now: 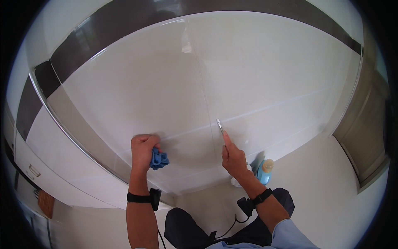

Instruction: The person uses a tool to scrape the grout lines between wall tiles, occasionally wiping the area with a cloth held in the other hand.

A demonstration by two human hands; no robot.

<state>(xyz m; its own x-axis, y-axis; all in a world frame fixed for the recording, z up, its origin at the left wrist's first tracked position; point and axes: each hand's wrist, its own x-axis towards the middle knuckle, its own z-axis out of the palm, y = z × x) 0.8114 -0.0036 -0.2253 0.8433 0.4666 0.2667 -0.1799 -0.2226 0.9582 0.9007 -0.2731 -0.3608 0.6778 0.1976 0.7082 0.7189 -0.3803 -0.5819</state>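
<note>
My left hand [144, 151] is closed on a crumpled blue cloth [159, 159] and rests close to the pale tiled wall [174, 93]. In my right hand [233, 158] is a slim metal-tipped tool [219, 124], held with the index finger stretched along it. Its tip is at the wall tiles, just right of a vertical grout joint; whether it touches them I cannot tell. The handle is mostly hidden in my fist. Below that hand, a light blue bottle with a tan cap [266, 171] stands on the floor beside a white container [236, 182], partly hidden by my right wrist.
A metal edge strip [77, 140] runs along the wall's left corner. A wooden door [362, 124] is at the right. At the lower left are a white panel with a handle [34, 170] and a brown wooden object [46, 204]. A black cable [228, 232] hangs between my knees.
</note>
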